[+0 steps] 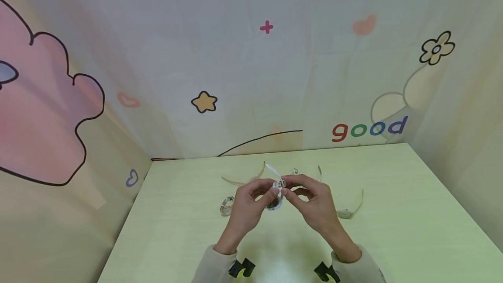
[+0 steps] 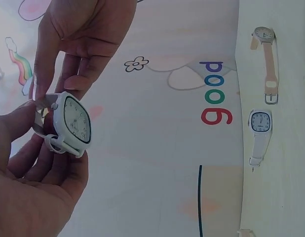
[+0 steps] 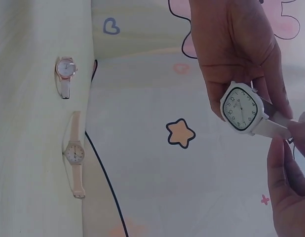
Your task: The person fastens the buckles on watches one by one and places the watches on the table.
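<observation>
A white wristwatch [image 1: 274,204] with a rounded-square case is held up above the table between both hands. Its pale dial with dark numerals faces the right wrist camera, where the watch [image 3: 241,108] shows clearly. My left hand [image 1: 250,204] grips it, the fingers behind the case and the thumb by the strap. With thumb and fingers my right hand [image 1: 312,200] pinches the white strap [image 3: 271,129] close to the left thumb. One strap end [image 1: 273,170] sticks up past the fingers. Part of the buckle area is hidden by the fingertips.
Several other watches lie on the pale table [image 1: 177,230]: a rose-gold-cased one [image 3: 66,69], a beige-strapped one [image 3: 75,153], another beige-strapped one [image 1: 346,213] at right, and a white square one [image 2: 261,122] behind the hands. A printed cloth [image 1: 243,56] hangs behind the table.
</observation>
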{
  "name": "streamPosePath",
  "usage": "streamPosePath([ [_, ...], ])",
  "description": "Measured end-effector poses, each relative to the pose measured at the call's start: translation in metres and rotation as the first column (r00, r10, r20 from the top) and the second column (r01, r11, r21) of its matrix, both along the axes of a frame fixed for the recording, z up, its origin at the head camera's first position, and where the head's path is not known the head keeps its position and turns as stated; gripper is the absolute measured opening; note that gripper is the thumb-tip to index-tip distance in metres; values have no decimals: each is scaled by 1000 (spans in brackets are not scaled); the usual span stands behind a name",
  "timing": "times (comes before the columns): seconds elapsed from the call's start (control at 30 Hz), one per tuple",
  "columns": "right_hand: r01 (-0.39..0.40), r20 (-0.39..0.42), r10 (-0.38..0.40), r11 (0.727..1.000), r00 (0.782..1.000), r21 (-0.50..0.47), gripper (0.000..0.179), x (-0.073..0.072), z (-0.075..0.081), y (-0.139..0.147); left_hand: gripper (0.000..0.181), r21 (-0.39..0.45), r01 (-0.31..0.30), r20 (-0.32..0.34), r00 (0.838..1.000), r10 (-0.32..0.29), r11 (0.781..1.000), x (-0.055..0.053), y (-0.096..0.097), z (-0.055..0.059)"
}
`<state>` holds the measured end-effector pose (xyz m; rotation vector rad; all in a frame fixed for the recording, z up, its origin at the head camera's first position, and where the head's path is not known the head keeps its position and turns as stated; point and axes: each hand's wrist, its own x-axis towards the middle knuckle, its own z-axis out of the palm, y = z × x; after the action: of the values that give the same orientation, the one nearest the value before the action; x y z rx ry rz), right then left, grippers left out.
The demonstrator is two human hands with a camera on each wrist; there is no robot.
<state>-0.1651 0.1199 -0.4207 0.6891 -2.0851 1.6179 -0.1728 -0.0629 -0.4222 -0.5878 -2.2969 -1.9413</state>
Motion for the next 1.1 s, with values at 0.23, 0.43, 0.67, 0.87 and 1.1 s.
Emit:
streamPosePath([
  [0.23, -5, -1, 5, 1000, 1000, 14, 22, 2, 0, -3, 21, 69, 10, 14, 1000, -10, 998, 1, -1, 1],
  [0.43, -9, -10, 9, 1000, 1000, 3, 23, 3, 0, -4, 22, 90, 26, 35, 999, -29, 996, 1, -3, 0],
  [0.67, -19, -37, 18, 999, 999, -29, 22, 2, -1, -5, 23, 102, 12, 45, 999, -17, 995, 1, -3, -1],
  [0.87, -15, -64, 9, 996, 998, -93, 19, 1, -2, -7, 23, 139, 12, 53, 998, -20, 990, 0, -1, -2],
  [1.1, -4, -60, 1, 998, 998, -65, 18, 1, -2, -6, 23, 131, -5, 32, 999, 1, 991, 0, -2, -1],
])
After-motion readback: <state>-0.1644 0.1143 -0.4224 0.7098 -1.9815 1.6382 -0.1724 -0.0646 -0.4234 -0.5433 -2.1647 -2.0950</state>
